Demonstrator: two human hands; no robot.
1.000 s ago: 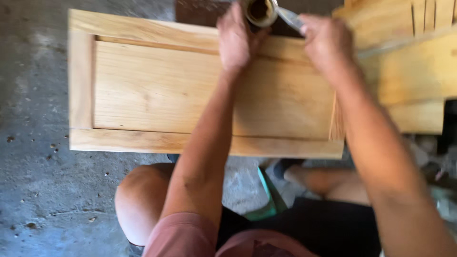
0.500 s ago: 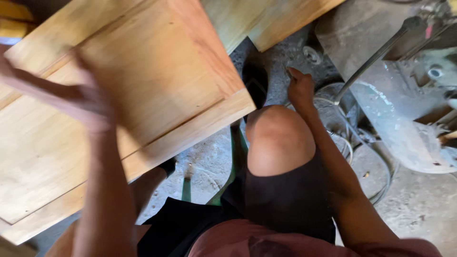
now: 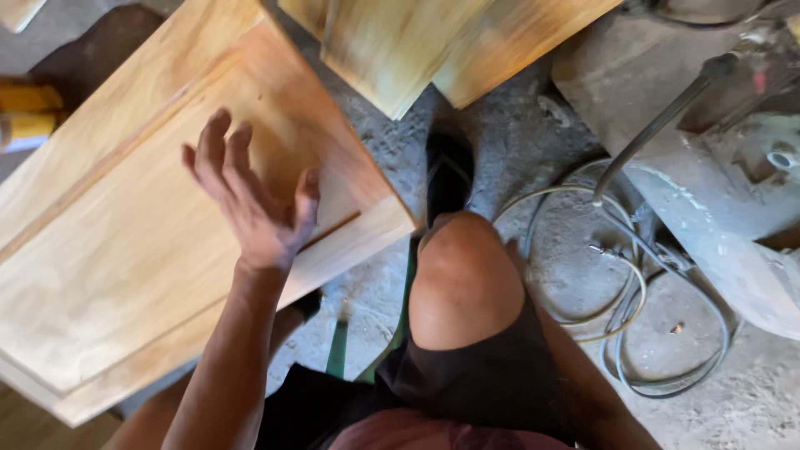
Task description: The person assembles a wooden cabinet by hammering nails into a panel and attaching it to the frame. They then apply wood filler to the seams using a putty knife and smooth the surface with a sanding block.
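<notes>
A light wooden cabinet door panel (image 3: 125, 275) with a raised frame lies tilted across the left of the head view. My left hand (image 3: 250, 200) is spread open over its lower right part, fingers apart and holding nothing; whether the palm touches the wood I cannot tell. My right forearm (image 3: 600, 408) runs up from the bottom right behind my raised bare knee (image 3: 462, 283). Only a sliver of my right hand (image 3: 512, 250) shows beside the knee, so what it holds stays hidden.
More light wooden boards (image 3: 433, 42) lean at the top centre. Coiled hoses and cables (image 3: 633, 275) lie on the dusty concrete floor at right, beside a grey machine body (image 3: 708, 192). A yellow object (image 3: 25, 117) sits at the far left. A black shoe (image 3: 450, 171) rests above the knee.
My left hand has shifted right along the panel toward its lower corner. My right hand has dropped from above the knee to behind it. The view moved slightly.
</notes>
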